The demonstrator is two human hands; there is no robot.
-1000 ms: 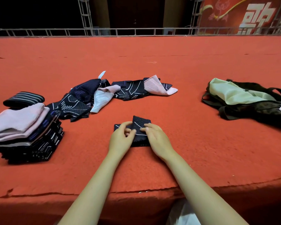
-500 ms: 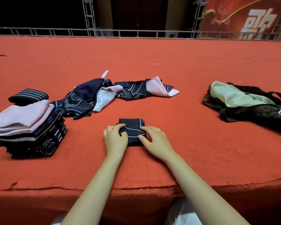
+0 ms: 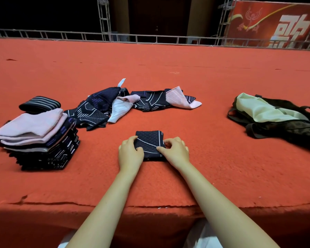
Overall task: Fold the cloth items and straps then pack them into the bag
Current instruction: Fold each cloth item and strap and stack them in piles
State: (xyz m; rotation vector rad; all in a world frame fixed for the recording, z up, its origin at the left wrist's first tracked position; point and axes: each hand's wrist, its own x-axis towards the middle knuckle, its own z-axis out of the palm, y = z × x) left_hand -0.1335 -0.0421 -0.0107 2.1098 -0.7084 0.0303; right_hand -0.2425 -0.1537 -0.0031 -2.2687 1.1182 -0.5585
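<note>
A small dark navy cloth [image 3: 149, 141] with white lines lies folded into a square on the red carpet, right in front of me. My left hand [image 3: 131, 152] grips its left edge, fingers curled over it. My right hand [image 3: 175, 151] pinches its right edge between thumb and fingers. To the left stands a tall stack of folded cloths [image 3: 38, 138], pink ones on top. Behind the square lies a loose heap of unfolded navy and pink cloths [image 3: 125, 104]. A dark bag [image 3: 283, 120] with a pale green lining lies open at the right.
A rolled striped dark strap [image 3: 40, 104] sits behind the stack. The carpeted platform's front edge [image 3: 150, 205] runs just below my wrists. A metal railing [image 3: 150, 39] and a red banner [image 3: 276, 24] close off the far side.
The cloth's raised flap has been folded down into a flat square. Both hands slid from the top of the cloth to its left and right edges.
</note>
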